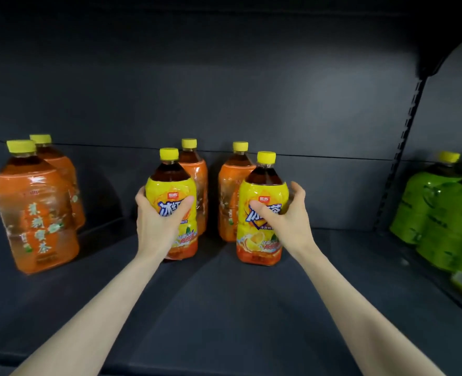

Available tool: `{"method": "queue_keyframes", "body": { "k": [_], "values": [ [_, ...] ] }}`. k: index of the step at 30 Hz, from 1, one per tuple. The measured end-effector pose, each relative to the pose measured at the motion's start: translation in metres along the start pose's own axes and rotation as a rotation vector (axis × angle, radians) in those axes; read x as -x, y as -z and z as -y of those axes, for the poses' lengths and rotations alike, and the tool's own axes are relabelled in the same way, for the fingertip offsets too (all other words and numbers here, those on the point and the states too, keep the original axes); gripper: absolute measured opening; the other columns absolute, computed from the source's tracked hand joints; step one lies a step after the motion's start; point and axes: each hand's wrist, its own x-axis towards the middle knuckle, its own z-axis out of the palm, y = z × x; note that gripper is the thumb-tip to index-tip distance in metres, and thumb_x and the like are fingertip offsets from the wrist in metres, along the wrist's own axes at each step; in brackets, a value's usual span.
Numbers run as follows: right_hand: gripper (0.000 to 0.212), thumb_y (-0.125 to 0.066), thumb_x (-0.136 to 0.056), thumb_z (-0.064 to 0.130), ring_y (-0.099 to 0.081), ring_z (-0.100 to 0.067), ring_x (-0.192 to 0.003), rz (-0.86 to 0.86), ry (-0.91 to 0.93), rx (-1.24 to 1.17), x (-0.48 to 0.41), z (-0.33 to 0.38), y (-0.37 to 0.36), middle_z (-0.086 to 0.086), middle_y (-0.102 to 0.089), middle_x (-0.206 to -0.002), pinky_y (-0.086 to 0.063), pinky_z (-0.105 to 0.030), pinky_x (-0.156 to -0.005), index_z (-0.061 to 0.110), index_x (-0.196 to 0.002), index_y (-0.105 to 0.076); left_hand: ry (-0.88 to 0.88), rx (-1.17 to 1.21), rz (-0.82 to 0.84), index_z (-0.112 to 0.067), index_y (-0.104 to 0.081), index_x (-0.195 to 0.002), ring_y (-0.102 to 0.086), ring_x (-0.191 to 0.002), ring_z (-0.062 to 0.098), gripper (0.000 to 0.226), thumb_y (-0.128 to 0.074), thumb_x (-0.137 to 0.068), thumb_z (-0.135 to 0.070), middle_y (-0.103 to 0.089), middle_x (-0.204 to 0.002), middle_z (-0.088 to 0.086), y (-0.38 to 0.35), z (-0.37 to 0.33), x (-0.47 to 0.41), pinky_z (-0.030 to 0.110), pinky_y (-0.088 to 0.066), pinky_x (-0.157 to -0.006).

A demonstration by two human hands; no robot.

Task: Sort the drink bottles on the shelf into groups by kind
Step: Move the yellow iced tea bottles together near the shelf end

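Gripping, both hands. Left grip (156, 215) wrapped round left yellow-label bottle (170, 185), thumb across label front. Right grip (289, 215) wrapped round right yellow-label bottle (262, 185), same hold. Both bottles upright, middle of shelf (224, 294). Orange-label bottles (197, 172) just behind them; orange-label pair (34, 213) far left; green-label bottles (441, 213) far right.
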Motion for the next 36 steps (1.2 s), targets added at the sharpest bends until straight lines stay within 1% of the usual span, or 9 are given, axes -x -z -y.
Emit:
{"method": "queue_keyframes", "body": {
  "k": [3, 6, 8, 11, 15, 19, 25, 30, 36],
  "values": [
    [0.088, -0.082, -0.067, 0.042, -0.067, -0.013, -0.1, 0.082, -0.161, -0.16, -0.002, -0.005, -0.003, 0.007, -0.065, -0.112, -0.055, -0.035, -0.087, 0.018, -0.138, -0.036, 0.077, 0.063, 0.005, -0.02, -0.034, -0.134, -0.055, -0.109, 0.017, 0.089, -0.081, -0.063, -0.046, -0.055, -0.119, -0.003, 0.001, 0.007, -0.006, 0.039, -0.048, -0.092],
    [0.081, -0.08, -0.059, 0.05, -0.07, -0.013, -0.094, 0.101, -0.201, -0.2, 0.002, -0.003, -0.008, 0.002, -0.07, -0.11, -0.056, -0.029, -0.077, 0.018, -0.126, -0.049, 0.136, 0.091, 0.02, -0.023, -0.047, -0.117, -0.06, -0.103, 0.019, 0.079, -0.085, -0.054, -0.049, -0.059, -0.116, 0.002, 0.003, 0.01, -0.014, 0.039, -0.051, -0.087],
    [0.084, -0.078, -0.055, 0.054, -0.07, -0.014, -0.094, 0.064, -0.207, -0.218, 0.009, -0.001, -0.011, 0.001, -0.07, -0.11, -0.056, -0.031, -0.078, 0.018, -0.124, -0.048, 0.141, 0.089, 0.035, -0.026, -0.047, -0.109, -0.061, -0.1, 0.02, 0.079, -0.085, -0.047, -0.057, -0.059, -0.115, 0.003, 0.005, 0.011, -0.01, 0.039, -0.051, -0.084],
    [0.068, -0.079, -0.065, 0.047, -0.071, -0.013, -0.091, -0.014, -0.19, -0.246, 0.025, 0.008, -0.018, 0.001, -0.071, -0.106, -0.057, -0.03, -0.076, 0.018, -0.119, -0.05, 0.138, 0.114, 0.056, -0.03, -0.044, -0.107, -0.061, -0.099, 0.02, 0.086, -0.08, -0.038, -0.068, -0.059, -0.111, 0.0, 0.008, 0.006, 0.003, 0.042, -0.052, -0.084],
    [0.066, -0.079, -0.059, 0.052, -0.072, -0.015, -0.09, -0.143, -0.176, -0.277, 0.058, 0.021, -0.023, 0.001, -0.073, -0.102, -0.058, -0.04, -0.084, 0.021, -0.111, -0.055, 0.118, 0.187, 0.154, -0.023, -0.047, -0.114, -0.062, -0.097, 0.017, 0.077, -0.082, -0.054, -0.055, -0.062, -0.1, -0.008, 0.014, -0.01, 0.025, 0.039, -0.052, -0.083],
    [0.067, -0.078, -0.056, 0.06, -0.072, -0.013, -0.089, -0.226, -0.137, -0.265, 0.097, 0.038, -0.004, 0.003, -0.074, -0.099, -0.058, -0.043, -0.084, 0.024, -0.108, -0.059, 0.109, 0.317, 0.256, -0.023, -0.049, -0.113, -0.065, -0.091, 0.011, 0.08, -0.077, -0.046, -0.058, -0.065, -0.097, -0.01, 0.018, -0.036, 0.057, 0.037, -0.054, -0.08],
    [0.061, -0.07, -0.061, 0.065, -0.072, -0.014, -0.088, -0.393, -0.033, -0.205, 0.149, 0.065, 0.071, 0.002, -0.075, -0.097, -0.058, -0.042, -0.082, 0.024, -0.105, -0.064, -0.012, 0.427, 0.418, -0.031, -0.054, -0.104, -0.063, -0.074, -0.011, 0.065, -0.073, -0.047, -0.055, -0.067, -0.087, -0.016, 0.004, -0.094, 0.113, 0.011, -0.048, -0.06],
    [0.058, -0.065, -0.06, 0.068, -0.072, -0.013, -0.084, -0.545, -0.01, -0.093, 0.209, 0.071, 0.159, 0.003, -0.075, -0.092, -0.058, -0.041, -0.083, 0.024, -0.099, -0.067, -0.017, 0.473, 0.554, -0.028, -0.06, -0.1, -0.067, -0.077, -0.001, 0.066, -0.082, -0.047, -0.061, -0.071, -0.087, -0.012, -0.03, -0.131, 0.192, 0.019, -0.053, -0.066],
    [0.06, -0.066, -0.059, 0.068, -0.072, -0.018, -0.081, -0.632, -0.061, 0.034, 0.292, 0.057, 0.276, -0.002, -0.075, -0.086, -0.056, -0.049, -0.083, 0.017, -0.089, -0.069, 0.053, 0.513, 0.708, -0.028, -0.059, -0.093, -0.068, -0.072, 0.002, 0.061, -0.074, -0.045, -0.062, -0.07, -0.084, -0.008, -0.08, -0.174, 0.32, 0.028, -0.054, -0.067]
  ]
}}
